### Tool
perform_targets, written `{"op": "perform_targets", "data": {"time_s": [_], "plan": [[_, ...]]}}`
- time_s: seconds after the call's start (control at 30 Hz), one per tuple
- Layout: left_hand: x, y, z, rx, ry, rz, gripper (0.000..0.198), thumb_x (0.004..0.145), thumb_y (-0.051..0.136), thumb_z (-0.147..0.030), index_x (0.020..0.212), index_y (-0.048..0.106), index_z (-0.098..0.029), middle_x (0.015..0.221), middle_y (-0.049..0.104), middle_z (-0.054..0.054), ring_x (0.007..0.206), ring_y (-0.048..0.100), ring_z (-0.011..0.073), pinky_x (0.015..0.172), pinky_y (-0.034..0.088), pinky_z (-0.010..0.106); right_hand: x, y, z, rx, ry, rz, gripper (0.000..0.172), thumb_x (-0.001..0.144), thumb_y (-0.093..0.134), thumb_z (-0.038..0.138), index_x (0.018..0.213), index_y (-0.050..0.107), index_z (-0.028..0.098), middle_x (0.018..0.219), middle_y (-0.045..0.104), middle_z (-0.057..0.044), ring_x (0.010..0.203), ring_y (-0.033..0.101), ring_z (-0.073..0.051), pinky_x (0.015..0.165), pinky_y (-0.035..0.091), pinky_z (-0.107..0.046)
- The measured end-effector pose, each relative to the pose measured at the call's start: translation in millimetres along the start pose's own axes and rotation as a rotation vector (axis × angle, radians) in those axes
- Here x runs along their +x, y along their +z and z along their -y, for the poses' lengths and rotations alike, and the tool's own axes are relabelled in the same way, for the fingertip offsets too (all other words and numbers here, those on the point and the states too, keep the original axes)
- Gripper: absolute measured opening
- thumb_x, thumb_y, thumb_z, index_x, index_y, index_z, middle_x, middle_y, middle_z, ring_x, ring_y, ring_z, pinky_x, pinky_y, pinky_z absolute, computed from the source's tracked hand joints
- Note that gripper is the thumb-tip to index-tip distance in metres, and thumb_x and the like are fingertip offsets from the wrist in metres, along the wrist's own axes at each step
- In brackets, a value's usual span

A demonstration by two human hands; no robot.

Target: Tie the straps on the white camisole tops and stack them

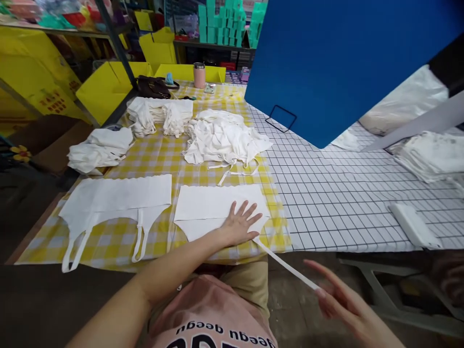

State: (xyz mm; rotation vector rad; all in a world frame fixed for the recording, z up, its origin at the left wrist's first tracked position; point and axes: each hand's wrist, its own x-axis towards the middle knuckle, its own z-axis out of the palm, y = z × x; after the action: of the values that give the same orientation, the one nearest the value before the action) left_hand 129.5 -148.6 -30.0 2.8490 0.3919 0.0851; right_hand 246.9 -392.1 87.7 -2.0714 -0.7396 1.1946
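Note:
My left hand (pixel 240 224) lies flat with fingers spread on a white strappy top (pixel 213 203), which is laid out on the yellow checked cloth (pixel 108 246). From that top's lower right corner a white strap (pixel 284 264) runs out taut past the table edge. Its far end is pinched in my right hand (pixel 342 299), between thumb and fingers, with the index finger stretched out. To the left lies a second white top (pixel 119 198), spread flat with its two straps hanging toward me.
Behind are a loose heap of white tops (pixel 224 137), a stacked pile (pixel 161 113) and a folded bundle (pixel 101 149). A pink tumbler (pixel 199 75) and a dark bag (pixel 155 87) stand farther back. A large blue panel (pixel 337 63) rises at right, near a white box-like object (pixel 413 224).

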Motion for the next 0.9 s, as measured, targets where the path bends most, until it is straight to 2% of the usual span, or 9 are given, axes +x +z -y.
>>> {"op": "perform_targets", "data": {"time_s": [0.07,0.13,0.23,0.4,0.57,0.67,0.77,0.83,0.9], "plan": [[-0.2,0.7,0.3,0.007,0.006,-0.010,0.059,0.086,0.035,-0.054,0.139,0.029,-0.029,0.149,0.018,0.005,0.137,0.012,0.0316,0.105,0.011,0.060,-15.6,-8.1,10.0,0.108,-0.027,-0.019,0.045,0.076,0.055,0.052,0.110,0.060,0.024,0.051,0.051,0.002,0.049,0.049,-0.016,0.052,0.042,-0.028],[-0.4,0.7,0.5,0.004,0.009,-0.009,0.059,0.086,0.036,-0.054,0.139,0.029,-0.029,0.149,0.018,0.005,0.137,0.011,0.0319,0.105,0.011,0.060,-24.5,-10.6,16.1,0.236,-0.059,0.025,0.029,0.076,0.057,0.048,0.084,0.067,0.022,0.055,0.058,-0.003,0.050,0.054,-0.017,0.053,0.044,-0.031],[-0.4,-0.1,0.3,-0.008,0.009,0.002,0.060,0.086,0.036,-0.054,0.139,0.029,-0.028,0.149,0.017,0.005,0.137,0.010,0.0318,0.105,0.010,0.061,-19.4,-7.0,20.0,0.427,-0.075,0.038,0.024,0.067,0.067,0.047,0.069,0.066,0.023,0.066,0.066,-0.008,0.055,0.060,-0.020,0.057,0.048,-0.035],[0.2,0.2,-0.5,-0.006,0.002,-0.009,0.060,0.085,0.038,-0.055,0.139,0.030,-0.028,0.149,0.019,0.005,0.137,0.011,0.0310,0.106,0.011,0.059,21.6,-1.2,32.4,0.460,-0.215,-0.218,0.045,0.043,0.078,0.056,0.072,0.062,0.025,0.074,0.069,-0.009,0.051,0.059,-0.020,0.052,0.048,-0.038],[1.9,2.8,0.1,-0.022,0.009,-0.005,0.062,0.085,0.038,-0.056,0.140,0.027,-0.030,0.149,0.019,0.004,0.137,0.011,0.0314,0.105,0.010,0.060,44.5,-12.3,61.6,0.455,-0.423,-0.292,0.033,0.060,0.071,0.055,0.065,0.058,0.026,0.045,0.045,0.003,0.038,0.038,-0.010,0.039,0.036,-0.027],[2.3,2.9,0.2,-0.039,0.009,0.000,0.062,0.085,0.039,-0.056,0.140,0.026,-0.030,0.149,0.019,0.005,0.137,0.010,0.0313,0.106,0.009,0.060,47.6,-15.8,76.6,0.457,-0.516,-0.365,0.029,0.067,0.068,0.050,0.061,0.058,0.023,0.058,0.045,0.000,0.054,0.045,-0.014,0.046,0.041,-0.027],[2.1,2.4,-0.1,-0.051,0.006,-0.008,0.062,0.084,0.041,-0.056,0.139,0.028,-0.031,0.149,0.019,0.005,0.137,0.011,0.0315,0.106,0.010,0.060,49.9,-12.2,87.6,0.487,-0.568,-0.373,0.029,0.077,0.059,0.047,0.062,0.055,0.022,0.074,0.045,-0.003,0.075,0.050,-0.018,0.065,0.047,-0.032],[2.1,2.2,-0.1,-0.054,0.009,-0.012,0.062,0.083,0.042,-0.057,0.139,0.029,-0.031,0.149,0.020,0.005,0.137,0.012,0.0315,0.105,0.010,0.060,51.4,-7.8,93.6,0.520,-0.563,-0.373,0.025,0.082,0.052,0.043,0.067,0.053,0.023,0.073,0.043,-0.002,0.071,0.049,-0.016,0.068,0.047,-0.034],[2.5,2.5,0.3,-0.062,0.006,-0.007,0.062,0.084,0.042,-0.056,0.138,0.030,-0.030,0.149,0.020,0.004,0.137,0.011,0.0311,0.105,0.010,0.060,52.6,-3.6,98.3,0.545,-0.533,-0.380,0.022,0.085,0.050,0.040,0.071,0.051,0.024,0.064,0.036,0.002,0.057,0.041,-0.012,0.061,0.045,-0.031]]}}
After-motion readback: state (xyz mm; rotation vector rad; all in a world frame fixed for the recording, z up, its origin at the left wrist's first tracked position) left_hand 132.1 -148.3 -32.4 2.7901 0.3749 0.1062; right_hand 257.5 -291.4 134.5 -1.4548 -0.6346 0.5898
